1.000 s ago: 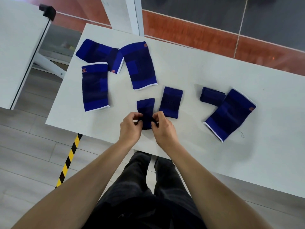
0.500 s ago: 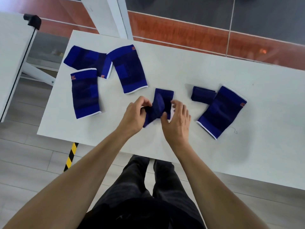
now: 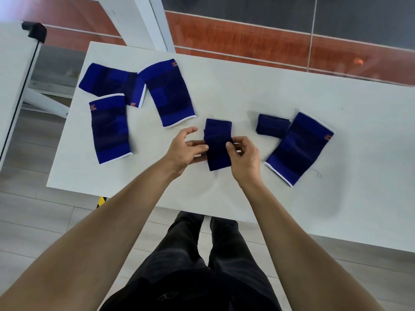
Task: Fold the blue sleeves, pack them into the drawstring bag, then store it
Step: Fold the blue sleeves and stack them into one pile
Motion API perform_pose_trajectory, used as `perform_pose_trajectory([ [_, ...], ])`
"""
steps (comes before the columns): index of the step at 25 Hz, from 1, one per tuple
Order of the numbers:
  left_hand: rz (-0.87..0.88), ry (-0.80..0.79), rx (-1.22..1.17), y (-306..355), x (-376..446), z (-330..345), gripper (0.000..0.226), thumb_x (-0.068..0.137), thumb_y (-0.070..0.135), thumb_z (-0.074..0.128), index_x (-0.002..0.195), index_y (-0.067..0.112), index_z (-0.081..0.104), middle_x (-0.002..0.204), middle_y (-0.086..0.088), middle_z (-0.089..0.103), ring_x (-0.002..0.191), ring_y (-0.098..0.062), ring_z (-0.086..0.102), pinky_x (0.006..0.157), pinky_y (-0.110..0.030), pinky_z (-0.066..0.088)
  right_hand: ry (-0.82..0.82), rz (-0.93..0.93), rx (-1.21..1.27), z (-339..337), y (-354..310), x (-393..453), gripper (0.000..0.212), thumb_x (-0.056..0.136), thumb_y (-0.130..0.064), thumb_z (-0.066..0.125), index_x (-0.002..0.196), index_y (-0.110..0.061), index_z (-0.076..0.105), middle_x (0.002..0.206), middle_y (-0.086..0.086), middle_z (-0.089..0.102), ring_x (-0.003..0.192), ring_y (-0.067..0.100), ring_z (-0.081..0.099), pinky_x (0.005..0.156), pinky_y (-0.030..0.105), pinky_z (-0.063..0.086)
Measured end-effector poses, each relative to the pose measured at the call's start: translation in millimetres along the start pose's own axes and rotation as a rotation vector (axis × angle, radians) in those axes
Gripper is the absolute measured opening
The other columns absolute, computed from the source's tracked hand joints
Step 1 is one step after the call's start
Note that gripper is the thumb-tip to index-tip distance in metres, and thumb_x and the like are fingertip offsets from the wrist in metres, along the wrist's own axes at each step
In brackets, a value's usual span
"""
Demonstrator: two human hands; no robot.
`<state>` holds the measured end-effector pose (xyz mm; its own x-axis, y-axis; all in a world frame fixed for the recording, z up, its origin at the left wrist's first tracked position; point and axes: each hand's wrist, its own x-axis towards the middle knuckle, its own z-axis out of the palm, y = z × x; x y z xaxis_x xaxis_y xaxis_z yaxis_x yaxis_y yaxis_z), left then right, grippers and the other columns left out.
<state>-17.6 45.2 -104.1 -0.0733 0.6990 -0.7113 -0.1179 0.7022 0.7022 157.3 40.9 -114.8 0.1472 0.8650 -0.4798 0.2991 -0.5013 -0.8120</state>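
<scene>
My left hand (image 3: 185, 151) and my right hand (image 3: 244, 157) hold a small folded dark blue sleeve (image 3: 219, 153) by its two sides, just above the white table (image 3: 247, 90). It overlaps the near end of another folded sleeve (image 3: 219, 125) lying behind it. My right thumb presses on its top; my left fingers touch its left edge, thumb lifted. A third folded sleeve (image 3: 272, 127) lies to the right. Flat unfolded blue sleeves lie at the right (image 3: 299, 149) and at the far left (image 3: 167, 93), (image 3: 110, 129), (image 3: 111, 81). No drawstring bag is in view.
The table's near edge runs just in front of my legs. A second white table (image 3: 13, 90) with a black clamp (image 3: 36, 33) stands to the left, across a gap. A white post (image 3: 137, 21) rises behind the table's far left corner.
The folded sleeve has gone from the table's near edge up and to the right, onto the other folded sleeve. Both hands moved with it and now grip its sides.
</scene>
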Motion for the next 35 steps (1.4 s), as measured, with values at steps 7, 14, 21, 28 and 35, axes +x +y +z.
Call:
perform_pose_trajectory([
  [7, 0.299, 0.137, 0.389, 10.0, 20.0, 11.7, 0.046, 0.091, 0.0, 0.065, 0.128, 0.024, 0.054, 0.114, 0.001, 0.071, 0.085, -0.019, 0.071, 0.082, -0.033, 0.06, 0.029, 0.049, -0.098, 7.0, -2.6, 12.0, 0.011, 0.099, -0.034, 0.057, 0.102, -0.023, 0.059, 0.088, -0.01, 0.065, 0.076, 0.006, 0.062, 0.056, 0.017, 0.041],
  [14, 0.331, 0.215, 0.633, -8.3, 27.9, 19.3, 0.041, 0.089, 0.005, 0.067, 0.125, 0.019, 0.056, 0.117, 0.0, 0.064, 0.089, -0.019, 0.067, 0.083, -0.035, 0.059, 0.02, 0.043, -0.269, 12.3, 9.2, 28.5, 0.014, 0.097, -0.031, 0.06, 0.105, -0.02, 0.061, 0.08, -0.01, 0.064, 0.077, 0.011, 0.062, 0.067, 0.027, 0.048],
  [21, 0.327, 0.233, 0.646, -25.3, 17.6, 20.1, 0.035, 0.094, 0.012, 0.064, 0.127, 0.015, 0.055, 0.109, -0.001, 0.064, 0.09, -0.019, 0.066, 0.083, -0.035, 0.058, 0.057, 0.006, -0.288, 12.6, 11.0, 32.0, 0.015, 0.099, -0.032, 0.059, 0.101, -0.017, 0.061, 0.072, -0.011, 0.062, 0.072, 0.009, 0.061, 0.066, 0.031, 0.05],
  [28, 0.348, 0.257, 0.719, -34.2, 25.0, 24.8, 0.038, 0.095, 0.01, 0.058, 0.13, 0.021, 0.048, 0.105, -0.003, 0.061, 0.089, -0.019, 0.061, 0.082, -0.039, 0.055, 0.102, -0.034, -0.34, 23.5, 11.8, 30.7, 0.015, 0.1, -0.035, 0.057, 0.1, -0.02, 0.058, 0.088, -0.006, 0.06, 0.078, 0.016, 0.06, 0.073, 0.04, 0.054],
  [35, 0.491, 0.357, 0.769, -46.4, 6.9, 17.6, 0.025, 0.098, 0.015, 0.058, 0.122, 0.018, 0.052, 0.11, -0.002, 0.056, 0.085, -0.018, 0.06, 0.076, -0.034, 0.054, 0.11, -0.098, -0.316, 16.2, 25.2, 13.4, 0.025, 0.094, -0.034, 0.061, 0.113, -0.023, 0.05, 0.095, -0.003, 0.057, 0.087, 0.016, 0.058, 0.071, 0.028, 0.048],
])
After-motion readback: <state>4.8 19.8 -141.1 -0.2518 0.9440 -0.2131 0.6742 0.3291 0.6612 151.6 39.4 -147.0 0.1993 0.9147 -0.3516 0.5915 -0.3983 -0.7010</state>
